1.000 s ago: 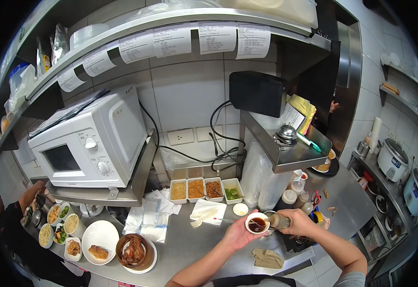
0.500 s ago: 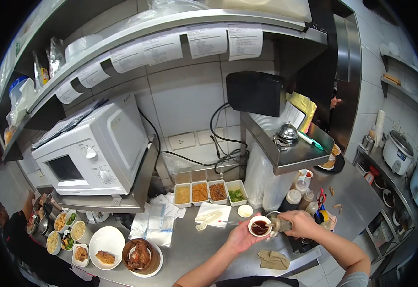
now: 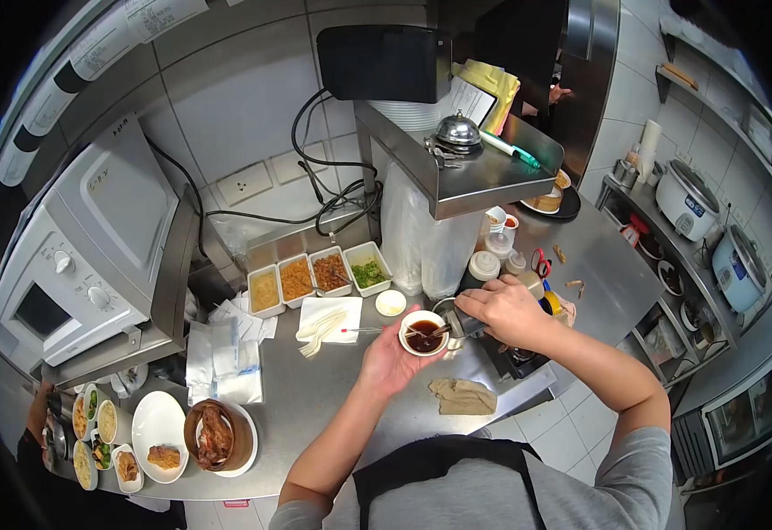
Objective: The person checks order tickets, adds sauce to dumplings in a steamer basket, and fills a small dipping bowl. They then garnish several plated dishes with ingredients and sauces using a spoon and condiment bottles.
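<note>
In my left hand is a small white cup, held up above the steel counter. Dark brown sauce fills part of it, and a thin stick-like piece crosses its opening. My right hand is closed around a dark grey container, whose end meets the cup's right side; its exact kind is partly hidden by my fingers. Just left of the cup, a thin red-tipped stick lies by a white napkin. A small white dish stands behind the cup.
Several white topping trays line the back. Squeeze bottles and red scissors stand right. A folded cloth lies in front. To the left are a steamer with meat, a white plate, a microwave and another person's arm.
The view has shifted right and down. The bottle held tilted at the cup is no longer seen there; my right hand now grips a dark grey container. My left hand still holds the cup.
</note>
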### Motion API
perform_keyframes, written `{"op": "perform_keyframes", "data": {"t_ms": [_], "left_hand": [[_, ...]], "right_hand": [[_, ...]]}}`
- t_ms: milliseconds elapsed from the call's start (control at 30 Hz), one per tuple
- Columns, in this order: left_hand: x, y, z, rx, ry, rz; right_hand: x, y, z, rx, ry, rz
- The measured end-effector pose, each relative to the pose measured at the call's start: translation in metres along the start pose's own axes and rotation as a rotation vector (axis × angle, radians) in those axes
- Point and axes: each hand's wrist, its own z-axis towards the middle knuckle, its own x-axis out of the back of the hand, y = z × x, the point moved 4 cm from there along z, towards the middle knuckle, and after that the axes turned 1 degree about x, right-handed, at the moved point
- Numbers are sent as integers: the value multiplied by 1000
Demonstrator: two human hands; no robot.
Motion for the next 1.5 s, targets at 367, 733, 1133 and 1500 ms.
{"op": "perform_keyframes", "data": {"t_ms": [367, 733, 1133, 1500], "left_hand": [[-3, -5, 2, 21, -3, -48], [-6, -12, 4, 69, -52, -79], [-56, 2, 0, 103, -126, -127], [-36, -7, 2, 156, -134, -176]], "right_hand": [[3, 3, -4, 44, 164, -79], [0, 7, -16, -17, 127, 14], [-20, 90, -59, -493, 392, 781], [-88, 119, -101, -867, 90, 603]]}}
